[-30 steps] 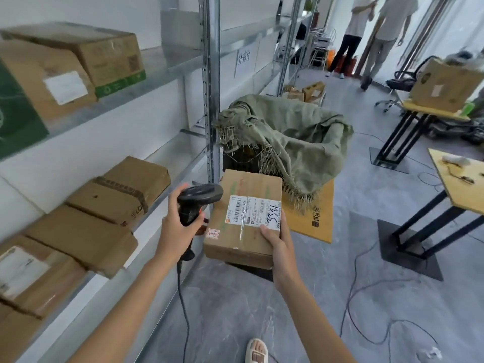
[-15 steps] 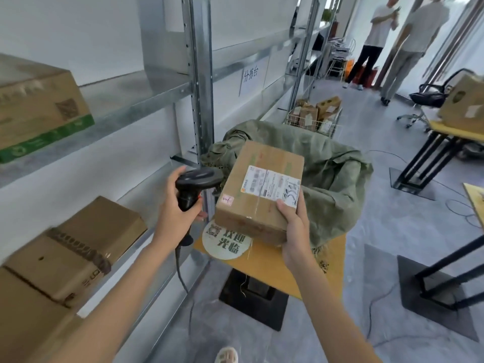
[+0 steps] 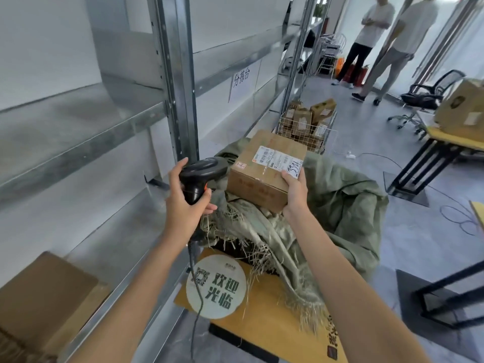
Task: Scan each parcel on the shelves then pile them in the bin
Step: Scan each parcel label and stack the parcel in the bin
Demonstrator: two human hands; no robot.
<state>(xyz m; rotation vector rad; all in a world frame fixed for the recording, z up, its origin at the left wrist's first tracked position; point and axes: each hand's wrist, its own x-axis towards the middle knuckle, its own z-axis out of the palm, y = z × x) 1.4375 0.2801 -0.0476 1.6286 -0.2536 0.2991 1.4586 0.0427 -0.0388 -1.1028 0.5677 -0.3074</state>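
The right hand (image 3: 294, 191) clamps the near corner of a brown cardboard parcel (image 3: 264, 171) with a white shipping label, thumb on top, holding it over the olive-green woven sack lining the bin (image 3: 340, 205). The left hand (image 3: 183, 205) wraps its fingers round the grip of a black corded barcode scanner (image 3: 200, 174), just beside the parcel. Grey metal shelves (image 3: 78, 142) stand at left.

- On the parcel (image 3: 264, 170) I hold in my right hand (image 3: 294, 189), I read a handwritten "3381" or the like at the corner of its white shipping label (image 3: 279, 161); the printed lines are too small for me.
- On the paper sign (image 3: 241, 83) taped to the shelving, I read 分拣台.
- On the round sticker (image 3: 217, 286) on the yellow tabletop, I read 欢迎光临 beside a QR code.
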